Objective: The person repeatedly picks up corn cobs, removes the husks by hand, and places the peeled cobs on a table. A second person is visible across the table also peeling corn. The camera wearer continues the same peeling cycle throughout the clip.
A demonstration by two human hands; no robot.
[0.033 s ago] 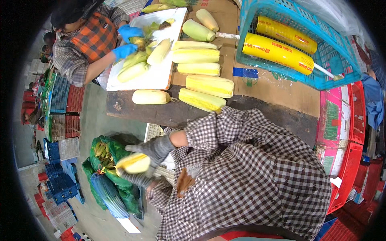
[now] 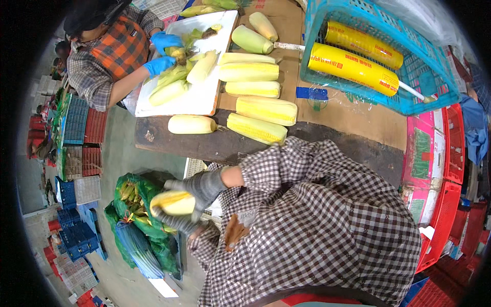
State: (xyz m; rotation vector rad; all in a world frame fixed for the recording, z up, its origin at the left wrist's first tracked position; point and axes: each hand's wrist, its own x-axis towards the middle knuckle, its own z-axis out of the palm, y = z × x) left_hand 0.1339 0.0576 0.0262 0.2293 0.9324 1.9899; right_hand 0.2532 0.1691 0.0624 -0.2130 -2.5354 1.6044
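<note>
An ear of corn [image 2: 175,203] is held between my two hands, low on the left and in front of a green mesh sack [image 2: 123,202] that contains husks. My left hand [image 2: 178,221], in a grey glove, curls round the ear from below. From above, my right hand [image 2: 205,187], gloved alike and slightly blurred, closes on the same ear. Pale yellow shows on the ear, with a deeper yellow strip along its top. Beyond my arms, several partly husked ears [image 2: 255,128] lie in a row on the table [image 2: 199,146].
A co-worker in blue gloves [image 2: 161,66] handles corn on a white board [image 2: 204,105] at the upper left. A turquoise crate [image 2: 368,97] with yellow film rolls [image 2: 353,68] stands at the upper right. Red crates [image 2: 440,220] stack at right. A blue-striped bag [image 2: 134,243] adjoins the sack.
Both my hands and the ear of corn have shifted slightly right and up. The left fingers now wrap further round the ear's end.
</note>
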